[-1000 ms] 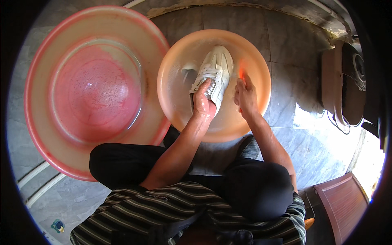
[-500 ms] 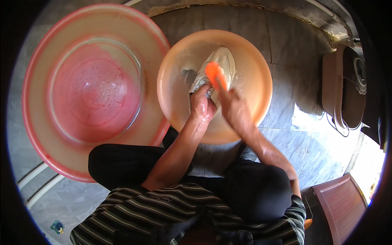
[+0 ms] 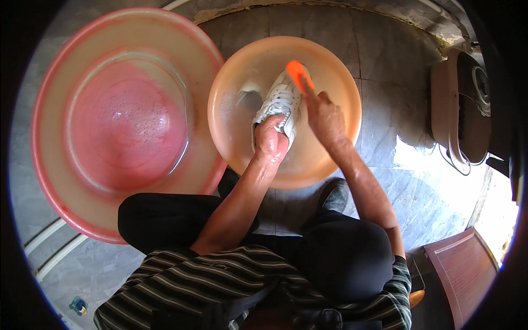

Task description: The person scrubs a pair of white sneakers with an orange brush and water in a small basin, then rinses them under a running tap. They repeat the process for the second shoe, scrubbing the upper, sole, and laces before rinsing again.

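A white lace-up sneaker (image 3: 279,104) is held over the orange basin (image 3: 342,71), its toe pointing away from me. My left hand (image 3: 270,137) grips it at the heel opening, thumb on the tongue side and fingers out of sight inside or beneath. My right hand (image 3: 325,118) is closed on an orange brush (image 3: 298,75), which lies against the right side of the toe; its bristles are hidden. Another pale shoe (image 3: 250,94) appears partly sunk in the cloudy water at the basin's left side.
On the left stands a larger pink-rimmed basin (image 3: 47,159) with water in it, touching or close to the orange one. A brownish appliance with a cable (image 3: 448,104) stands at the right. A reddish-brown panel (image 3: 462,269) is at the lower right, and white pipes (image 3: 60,258) run along the lower left.
The brush has moved from the top of the shoe out to the right side of its toe, uncovering the laces. The sneaker has tipped slightly while my left hand keeps its hold.
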A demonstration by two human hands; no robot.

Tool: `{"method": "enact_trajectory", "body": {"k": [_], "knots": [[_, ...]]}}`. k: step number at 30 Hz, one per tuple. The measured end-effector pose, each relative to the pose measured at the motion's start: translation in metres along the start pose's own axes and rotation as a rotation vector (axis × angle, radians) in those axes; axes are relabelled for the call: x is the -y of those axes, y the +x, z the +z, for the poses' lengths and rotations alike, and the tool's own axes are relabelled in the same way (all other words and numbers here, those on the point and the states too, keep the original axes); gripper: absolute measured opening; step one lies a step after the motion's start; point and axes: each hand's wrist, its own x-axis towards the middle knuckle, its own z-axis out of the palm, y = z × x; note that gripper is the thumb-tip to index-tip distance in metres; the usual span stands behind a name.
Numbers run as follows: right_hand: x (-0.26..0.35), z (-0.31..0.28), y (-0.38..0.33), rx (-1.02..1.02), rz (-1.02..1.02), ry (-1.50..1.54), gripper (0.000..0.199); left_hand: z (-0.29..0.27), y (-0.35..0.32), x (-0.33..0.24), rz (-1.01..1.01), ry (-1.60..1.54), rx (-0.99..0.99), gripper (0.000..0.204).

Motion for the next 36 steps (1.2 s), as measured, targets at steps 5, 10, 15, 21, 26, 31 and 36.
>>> {"method": "enact_trajectory", "body": {"k": [5, 10, 15, 21, 26, 31, 36], "knots": [[-0.023, -0.023, 0.007, -0.112, 0.227, 0.218, 0.059, 0.015, -0.003, -0.002, -0.052, -0.013, -0.016, 0.052], [-0.011, 0.001, 0.002, 0.013, 0.275, 0.142, 0.063, 0.016, 0.001, 0.011, -0.109, 0.087, -0.190, 0.051], [-0.018, 0.005, -0.011, 0.022, 0.203, 0.125, 0.069, -0.003, 0.020, 0.043, 0.009, 0.414, -0.208, 0.037], [-0.012, -0.020, -0.019, 0.188, 0.273, 0.071, 0.069, -0.044, 0.034, 0.130, 0.193, 1.883, 0.261, 0.027], [-0.034, -0.027, -0.022, 0.109, 0.196, 0.104, 0.069, -0.032, 0.024, 0.141, 0.094, 1.898, 0.440, 0.038], [-0.033, -0.032, -0.025, 0.045, 0.211, 0.292, 0.067, -0.001, 0.025, 0.082, 0.422, 1.496, 0.131, 0.049], [-0.016, -0.058, -0.031, -0.040, 0.350, 0.520, 0.060, 0.041, 0.017, 0.023, 0.051, 0.231, 0.020, 0.036]]}}
